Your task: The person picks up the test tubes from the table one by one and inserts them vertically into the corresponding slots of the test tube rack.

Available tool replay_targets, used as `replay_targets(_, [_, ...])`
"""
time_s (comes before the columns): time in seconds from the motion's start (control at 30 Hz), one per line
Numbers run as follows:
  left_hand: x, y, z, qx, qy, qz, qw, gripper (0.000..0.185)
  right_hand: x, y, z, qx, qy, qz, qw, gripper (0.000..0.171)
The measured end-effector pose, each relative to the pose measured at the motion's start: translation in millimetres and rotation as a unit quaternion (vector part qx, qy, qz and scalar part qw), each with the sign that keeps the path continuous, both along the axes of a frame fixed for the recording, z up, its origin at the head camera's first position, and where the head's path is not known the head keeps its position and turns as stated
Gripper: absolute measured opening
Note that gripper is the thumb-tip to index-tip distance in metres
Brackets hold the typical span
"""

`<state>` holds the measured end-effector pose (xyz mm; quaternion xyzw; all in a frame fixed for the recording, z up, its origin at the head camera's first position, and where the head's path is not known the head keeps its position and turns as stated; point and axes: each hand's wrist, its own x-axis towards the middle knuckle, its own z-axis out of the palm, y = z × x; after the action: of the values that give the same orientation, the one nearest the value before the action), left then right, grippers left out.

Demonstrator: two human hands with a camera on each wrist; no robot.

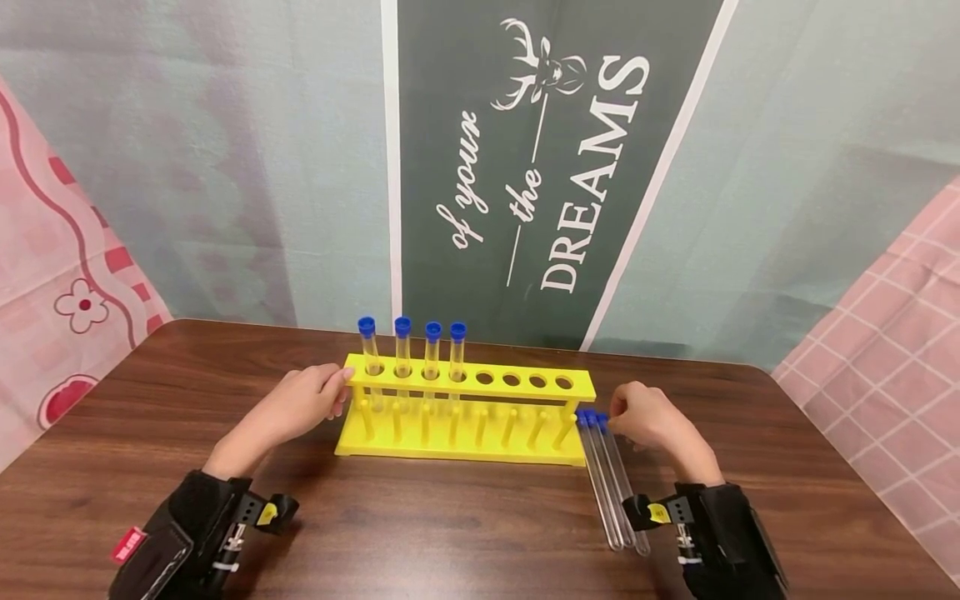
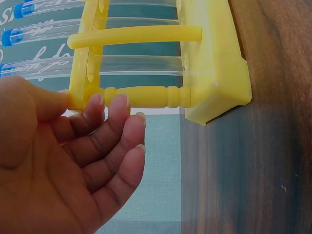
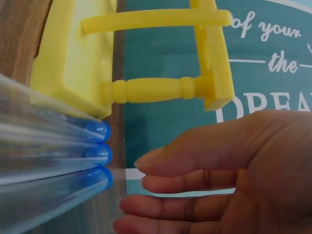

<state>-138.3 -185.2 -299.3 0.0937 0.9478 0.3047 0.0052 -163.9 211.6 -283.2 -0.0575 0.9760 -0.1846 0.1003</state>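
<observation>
The left hand (image 1: 300,407) rests thumb and fingertips against the left end of the yellow rack (image 1: 465,382), fingers nearly straight and closed round nothing, while the right hand (image 1: 648,419) hovers with relaxed fingers beside the blue caps of three loose tubes (image 1: 615,483) lying on the bench (image 1: 465,533) at the rack's right end. Four capped tubes (image 1: 412,350) already stand in the far row's left holes; four holes remain unfilled, and three tubes apparently still wait. The head view alone shows that count (the wrist views add only close contact: fingertips (image 2: 109,105) at the rack's turned post (image 2: 146,96), caps (image 3: 100,153) untouched).
</observation>
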Motion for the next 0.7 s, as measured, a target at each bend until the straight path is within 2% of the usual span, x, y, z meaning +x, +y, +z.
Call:
replay_targets(0.3, [-0.8, 0, -0.3, -0.002, 0.003, -0.002, 1.0000, 0.031, -2.5, 3, -8.6, -0.002, -0.042, -0.035, 0.999, 0.015])
replay_targets(0.7, [-2.0, -1, -1.0, -0.003, 0.008, -0.007, 0.9999, 0.031, -4.7, 2, -17.3, 0.001, -0.089, -0.051, 0.995, 0.015])
